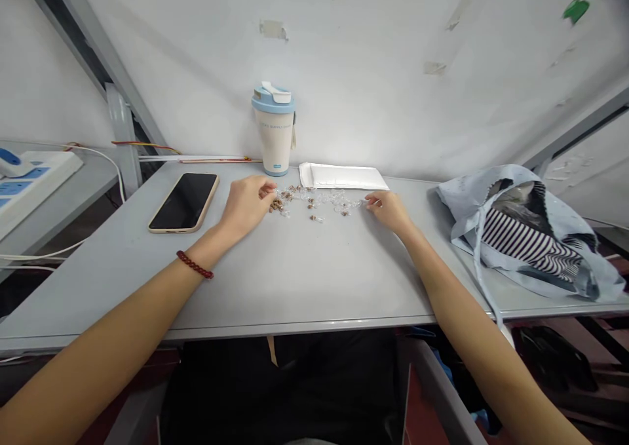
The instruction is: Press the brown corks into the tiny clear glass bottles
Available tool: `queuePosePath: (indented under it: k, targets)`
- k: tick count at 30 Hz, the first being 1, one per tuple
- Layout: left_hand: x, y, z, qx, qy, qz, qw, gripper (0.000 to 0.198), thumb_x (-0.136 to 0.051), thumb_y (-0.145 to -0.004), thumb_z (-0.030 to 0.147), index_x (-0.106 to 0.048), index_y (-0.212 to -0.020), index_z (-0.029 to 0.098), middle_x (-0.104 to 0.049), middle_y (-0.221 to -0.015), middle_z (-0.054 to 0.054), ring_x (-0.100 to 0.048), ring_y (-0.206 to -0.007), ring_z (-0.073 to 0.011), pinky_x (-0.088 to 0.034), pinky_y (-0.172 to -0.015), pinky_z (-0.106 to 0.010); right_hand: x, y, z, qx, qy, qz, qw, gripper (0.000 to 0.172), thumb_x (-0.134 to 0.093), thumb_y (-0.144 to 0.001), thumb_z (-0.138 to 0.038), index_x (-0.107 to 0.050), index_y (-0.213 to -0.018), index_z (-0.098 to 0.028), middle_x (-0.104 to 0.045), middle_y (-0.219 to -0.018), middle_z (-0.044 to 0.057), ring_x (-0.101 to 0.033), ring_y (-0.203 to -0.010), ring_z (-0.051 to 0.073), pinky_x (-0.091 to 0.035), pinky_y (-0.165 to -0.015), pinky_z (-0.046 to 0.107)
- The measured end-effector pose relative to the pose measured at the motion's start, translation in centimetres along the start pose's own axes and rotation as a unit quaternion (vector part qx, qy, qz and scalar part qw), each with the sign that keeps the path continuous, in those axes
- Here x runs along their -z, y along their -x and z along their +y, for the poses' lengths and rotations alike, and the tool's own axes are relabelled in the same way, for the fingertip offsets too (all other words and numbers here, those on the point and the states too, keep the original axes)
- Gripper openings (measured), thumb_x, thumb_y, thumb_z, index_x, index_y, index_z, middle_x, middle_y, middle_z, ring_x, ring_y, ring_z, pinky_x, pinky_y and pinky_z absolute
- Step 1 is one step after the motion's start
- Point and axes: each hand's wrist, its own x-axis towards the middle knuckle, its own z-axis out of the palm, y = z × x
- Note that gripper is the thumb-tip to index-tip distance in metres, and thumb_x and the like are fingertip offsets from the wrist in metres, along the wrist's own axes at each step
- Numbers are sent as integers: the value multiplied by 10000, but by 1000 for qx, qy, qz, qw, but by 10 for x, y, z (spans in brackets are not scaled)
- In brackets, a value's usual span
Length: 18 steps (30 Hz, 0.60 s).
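Note:
Tiny clear vials (339, 198) lie scattered on the grey desk between my hands, some with brown stoppers that look like cork. At the left end of the scatter is a small heap of brown cork-like stoppers (276, 205). My left hand (248, 202) is closed just above this heap, thumb and fingers pinched together; what they hold is too small to make out. On the right, my right hand (388, 210) pinches what looks like a small clear vial (364, 202) at its fingertips. One stoppered vial (316, 219) lies nearest me, apart from the others.
A cream tumbler with a blue lid (274, 130) and a white padded envelope (344, 176) stand along the wall. A phone (184, 202) lies left of my left hand. A pale blue bag (531, 235) sits at right, a power strip (34, 173) at far left.

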Motion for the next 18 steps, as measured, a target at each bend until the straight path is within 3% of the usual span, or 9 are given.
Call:
queuePosePath:
  k: [4,10,14,18]
  targets:
    - [16,-6,-10,25,-38,-75,996,61,-655,-718,214,-713,-705,203,-730,-732,-55,-659,-709,-231,-533,-741,-366,-3,1,-2,9,30,-11,999,287,-540,-788,-73,-722,-1006,-109,-737,-927,139,-672,-849,252,-505,-806,385]
    - [6,-5,-18,-32,-93,-143,985,122,-630,-694,190,-740,-735,223,-742,-782,-71,-656,-748,-268,-504,-700,-376,1,3,-5,9,35,-30,999,383,-456,-812,-67,-663,-1135,-78,-695,-937,159,-634,-886,267,-493,-824,404]
    - [1,-3,-22,-29,-125,-144,981,138,-590,-710,189,-722,-722,224,-726,-738,-68,-655,-724,-263,-498,-677,-360,9,10,-14,6,-89,-70,994,404,-424,-864,-144,-607,-1222,-181,-582,-785,37,-546,-689,191,-482,-707,351]
    - [5,-3,-18,-12,-145,-140,979,132,-568,-683,161,-685,-650,212,-702,-686,-70,-657,-728,-266,-498,-687,-357,13,18,-29,-10,-266,-66,962,230,-497,-860,-180,-625,-1044,-228,-479,-712,-30,-494,-632,129,-460,-714,315]
